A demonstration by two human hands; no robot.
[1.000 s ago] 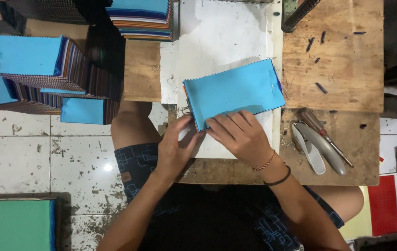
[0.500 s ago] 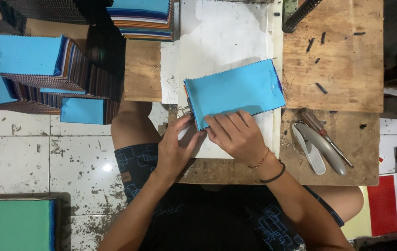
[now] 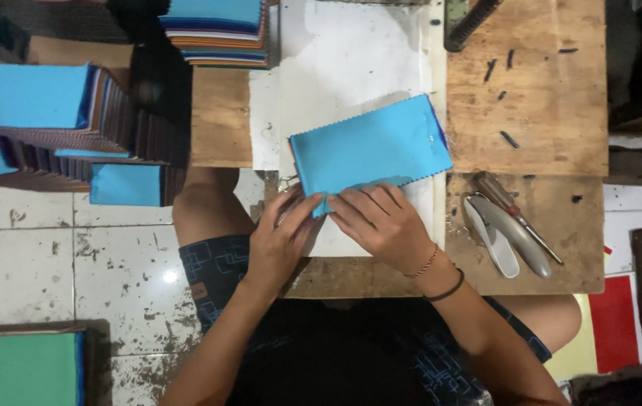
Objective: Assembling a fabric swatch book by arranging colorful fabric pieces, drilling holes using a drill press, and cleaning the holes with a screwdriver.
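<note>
1. Fingers of the left hand (image 3: 280, 240) pinch the near corner of a blue fabric swatch (image 3: 370, 146); the right hand (image 3: 385, 225) lies spread flat on its edge.
2. Zigzag-cut and smooth, the swatch rests on white paper (image 3: 343, 60) over the rough wooden desk (image 3: 546, 83), just beyond the fingertips.
3. Whatever lies beneath the palms is hidden.

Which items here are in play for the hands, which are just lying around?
In use: left hand, right hand, blue fabric swatch, white sheet under it.
Idle: swatch stacks, top pile, screwdriver, metal tool.
</note>
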